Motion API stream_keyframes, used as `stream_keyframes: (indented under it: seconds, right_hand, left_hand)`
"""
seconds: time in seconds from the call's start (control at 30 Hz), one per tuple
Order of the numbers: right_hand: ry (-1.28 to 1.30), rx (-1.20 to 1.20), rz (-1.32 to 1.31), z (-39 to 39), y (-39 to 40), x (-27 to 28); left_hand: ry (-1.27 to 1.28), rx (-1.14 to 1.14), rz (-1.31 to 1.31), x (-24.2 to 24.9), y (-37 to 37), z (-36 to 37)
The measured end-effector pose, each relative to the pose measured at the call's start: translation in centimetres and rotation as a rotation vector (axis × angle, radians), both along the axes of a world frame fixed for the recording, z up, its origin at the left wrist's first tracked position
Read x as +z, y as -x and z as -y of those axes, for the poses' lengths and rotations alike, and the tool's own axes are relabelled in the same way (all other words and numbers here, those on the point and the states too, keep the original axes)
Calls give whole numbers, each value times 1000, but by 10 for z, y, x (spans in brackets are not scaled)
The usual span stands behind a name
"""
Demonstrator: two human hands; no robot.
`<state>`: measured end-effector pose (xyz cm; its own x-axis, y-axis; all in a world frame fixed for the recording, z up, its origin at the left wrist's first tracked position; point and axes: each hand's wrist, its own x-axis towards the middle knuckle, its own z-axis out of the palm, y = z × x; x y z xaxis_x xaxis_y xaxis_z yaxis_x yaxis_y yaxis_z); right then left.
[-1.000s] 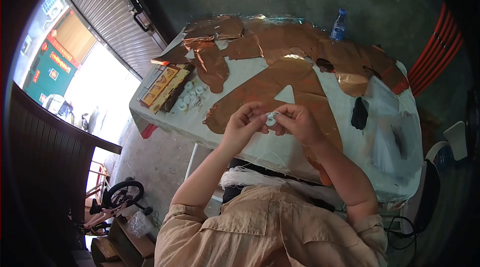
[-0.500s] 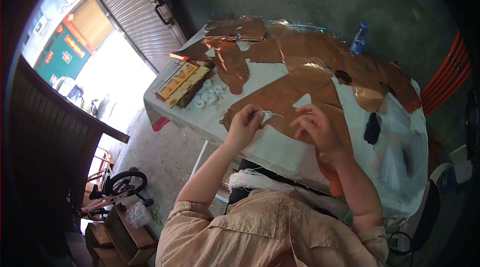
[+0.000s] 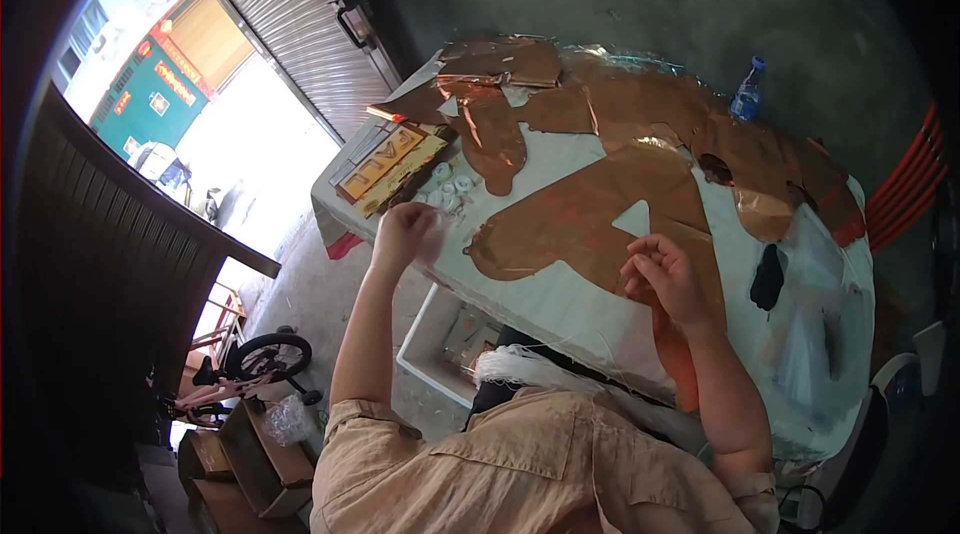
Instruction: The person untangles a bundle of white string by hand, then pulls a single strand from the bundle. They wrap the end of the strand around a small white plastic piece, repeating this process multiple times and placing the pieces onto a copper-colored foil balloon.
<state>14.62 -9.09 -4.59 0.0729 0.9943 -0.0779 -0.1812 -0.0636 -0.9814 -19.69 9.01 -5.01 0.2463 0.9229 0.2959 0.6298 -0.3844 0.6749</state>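
Note:
My left hand (image 3: 408, 232) is over the table's left edge, its fingers smeared by motion. Just beyond it lies a cluster of small white round pieces (image 3: 446, 190), possibly spools or rings, beside a yellow lettered box (image 3: 392, 164). My right hand (image 3: 664, 279) hovers above a large brown, shiny sheet (image 3: 560, 224), its fingers loosely bent and apart with nothing visible between them. A white triangular patch (image 3: 632, 219) shows just past its fingertips. An orange-brown strip (image 3: 675, 359) hangs below the right wrist.
More brown sheets (image 3: 640, 104) cover the far side of the cloth-covered table (image 3: 560, 304). A blue-labelled bottle (image 3: 747, 91) stands at the back, and a black item (image 3: 767, 277) lies at right. White threads (image 3: 515, 366) rest on my lap, near a white drawer or bin (image 3: 425, 344).
My left hand has moved left from the middle, where it pinched a small white piece with a thread, toward the white round pieces. My right hand has shifted slightly right and down.

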Motion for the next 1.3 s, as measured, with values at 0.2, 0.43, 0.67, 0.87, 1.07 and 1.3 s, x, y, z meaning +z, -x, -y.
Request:
stream_keyframes:
  seconds: [0.2,0.43,0.67,0.87,1.07,1.3]
  right_hand:
    - [-41,24,10,-1,1,-6]
    - [-26,16,6,0,3,-6]
    - [-25,19,23,3,6,-6]
    - [-37,46,38,0,5,-12]
    - [-50,33,121,4,5,7]
    - [50,476,641,46,10,36]
  left_hand:
    - [-199,150,-145,-3,-1,12]
    - [-16,124,121,-1,17,18]
    - [628,-298,364,16,-5,95]
    - [257,-580,171,4,-95,163]
    - [-71,-800,-91,0,-142,162]
    - [131,-814,-88,15,-140,154]
